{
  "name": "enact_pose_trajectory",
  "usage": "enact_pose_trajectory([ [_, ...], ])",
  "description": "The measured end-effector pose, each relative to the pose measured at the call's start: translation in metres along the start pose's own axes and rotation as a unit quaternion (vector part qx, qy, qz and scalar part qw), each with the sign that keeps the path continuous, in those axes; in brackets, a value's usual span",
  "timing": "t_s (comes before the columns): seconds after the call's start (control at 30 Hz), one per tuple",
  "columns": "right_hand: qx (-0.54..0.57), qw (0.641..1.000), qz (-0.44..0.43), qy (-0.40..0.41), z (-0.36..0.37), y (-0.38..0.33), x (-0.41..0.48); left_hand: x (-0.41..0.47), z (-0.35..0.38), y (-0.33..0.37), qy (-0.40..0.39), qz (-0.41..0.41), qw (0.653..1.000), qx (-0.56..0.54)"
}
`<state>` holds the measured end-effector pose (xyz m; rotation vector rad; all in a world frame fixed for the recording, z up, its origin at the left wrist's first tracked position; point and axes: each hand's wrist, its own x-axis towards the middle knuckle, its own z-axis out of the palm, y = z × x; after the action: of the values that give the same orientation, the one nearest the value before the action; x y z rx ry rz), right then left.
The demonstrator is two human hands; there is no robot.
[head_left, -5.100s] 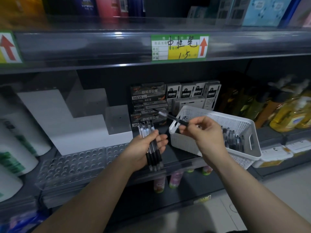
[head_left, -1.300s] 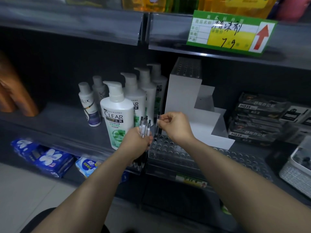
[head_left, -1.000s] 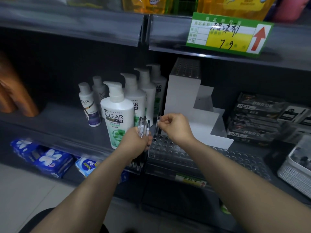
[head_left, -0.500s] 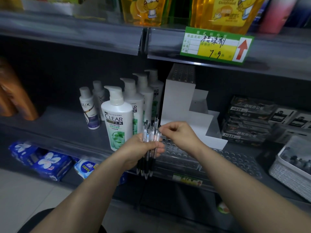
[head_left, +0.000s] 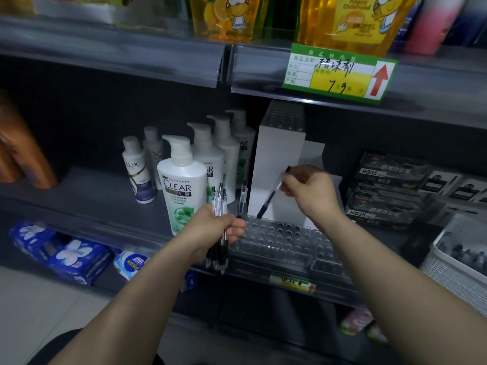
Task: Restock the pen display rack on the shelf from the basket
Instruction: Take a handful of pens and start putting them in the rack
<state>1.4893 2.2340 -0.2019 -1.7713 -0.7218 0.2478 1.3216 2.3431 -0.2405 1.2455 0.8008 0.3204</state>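
Left hand (head_left: 210, 229) curls its fingers round a bunch of pens (head_left: 220, 206). Right hand (head_left: 309, 192) pinches one pen (head_left: 270, 197), tilted above the rack (head_left: 276, 239).

shampoo bottles (head_left: 184, 185) stand left of the rack (head_left: 274, 234), white riser (head_left: 276, 164) behind.

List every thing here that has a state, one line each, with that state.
pen display rack: nearly all holes empty
left hand: grips a bundle of pens, upright
right hand: pinches a single pen, tilted, tip just above the rack
standing pen: upright in the rack's back left corner
basket: holds pens, partly out of frame
CLEAR bottle: upright, pump on
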Motion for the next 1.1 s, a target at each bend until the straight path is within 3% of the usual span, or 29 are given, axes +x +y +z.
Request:
enact_pose_trajectory([
  [0.17, -0.03, 0.999, -0.038, 0.023, 0.02, 0.006, 0.004, 0.003, 0.0, -0.001, 0.018, 0.009, 1.0, 0.001],
  [0.63, -0.124, 0.99, -0.053, -0.051, 0.049, 0.022, 0.006, 0.014, -0.006, -0.008, 0.03, 0.026, 0.999, 0.004],
  [0.87, -0.194, 0.972, -0.108, -0.071, 0.05, 0.02, 0.006, 0.015, -0.007, -0.008, 0.032, 0.036, 0.999, 0.007],
  [1.1, -0.181, 0.977, -0.093, -0.07, 0.048, 0.019, 0.002, 0.012, -0.007, -0.008, 0.014, 0.037, 0.999, -0.007],
])
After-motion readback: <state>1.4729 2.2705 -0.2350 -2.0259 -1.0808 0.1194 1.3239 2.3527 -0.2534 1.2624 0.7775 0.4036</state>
